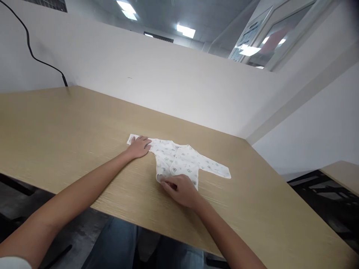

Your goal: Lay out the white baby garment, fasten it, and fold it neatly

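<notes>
We locate the baby shirt (179, 158) lying flat near the middle of the wooden table (70, 142), white with a small printed pattern. Its long axis runs sleeve to sleeve, from far left to near right across the scene; the right sleeve extends free toward the right, well apart from either hand. Our left hand (138, 146) rests palm down, fingers spread flat, on the left sleeve, pinning it without gripping. Our right hand (181, 189) sits at the near hem of the body, fingers curled and pinching the hem's left corner. The garment therefore lies just beyond the right hand and to the right of the left hand. Further out, a white partition (168, 86) borders the table's far edge, and a black cable (30, 52) hangs down it at far left.
</notes>
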Demonstrator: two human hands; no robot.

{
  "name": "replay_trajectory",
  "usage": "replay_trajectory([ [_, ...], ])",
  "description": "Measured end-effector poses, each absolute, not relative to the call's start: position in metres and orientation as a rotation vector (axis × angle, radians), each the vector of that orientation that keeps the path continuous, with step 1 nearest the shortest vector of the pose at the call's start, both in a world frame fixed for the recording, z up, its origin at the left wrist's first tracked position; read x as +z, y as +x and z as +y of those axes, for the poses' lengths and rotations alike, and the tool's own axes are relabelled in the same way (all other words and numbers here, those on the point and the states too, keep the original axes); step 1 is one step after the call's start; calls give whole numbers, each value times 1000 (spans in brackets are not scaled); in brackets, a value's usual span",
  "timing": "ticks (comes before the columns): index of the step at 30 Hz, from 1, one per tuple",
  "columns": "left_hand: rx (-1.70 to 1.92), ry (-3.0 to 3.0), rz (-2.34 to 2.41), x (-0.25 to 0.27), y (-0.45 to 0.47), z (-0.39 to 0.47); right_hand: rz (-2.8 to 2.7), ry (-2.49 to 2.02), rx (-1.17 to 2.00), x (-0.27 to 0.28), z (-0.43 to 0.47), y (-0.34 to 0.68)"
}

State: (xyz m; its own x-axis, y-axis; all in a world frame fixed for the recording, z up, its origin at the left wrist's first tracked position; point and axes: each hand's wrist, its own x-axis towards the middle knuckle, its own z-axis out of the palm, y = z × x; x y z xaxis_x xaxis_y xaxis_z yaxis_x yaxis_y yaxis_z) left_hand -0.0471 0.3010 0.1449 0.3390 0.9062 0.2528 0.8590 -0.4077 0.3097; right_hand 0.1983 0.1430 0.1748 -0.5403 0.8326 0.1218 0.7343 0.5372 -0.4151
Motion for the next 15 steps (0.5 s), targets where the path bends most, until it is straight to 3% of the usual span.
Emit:
replay_trajectory([
  [9, 610, 2478, 1594, 147, -54, 308, -2517, -1123, 628, 178, 143, 207],
  [15, 616, 2514, 1568, 140, -56, 311, -2330, -1118, 309, 168, 142, 204],
])
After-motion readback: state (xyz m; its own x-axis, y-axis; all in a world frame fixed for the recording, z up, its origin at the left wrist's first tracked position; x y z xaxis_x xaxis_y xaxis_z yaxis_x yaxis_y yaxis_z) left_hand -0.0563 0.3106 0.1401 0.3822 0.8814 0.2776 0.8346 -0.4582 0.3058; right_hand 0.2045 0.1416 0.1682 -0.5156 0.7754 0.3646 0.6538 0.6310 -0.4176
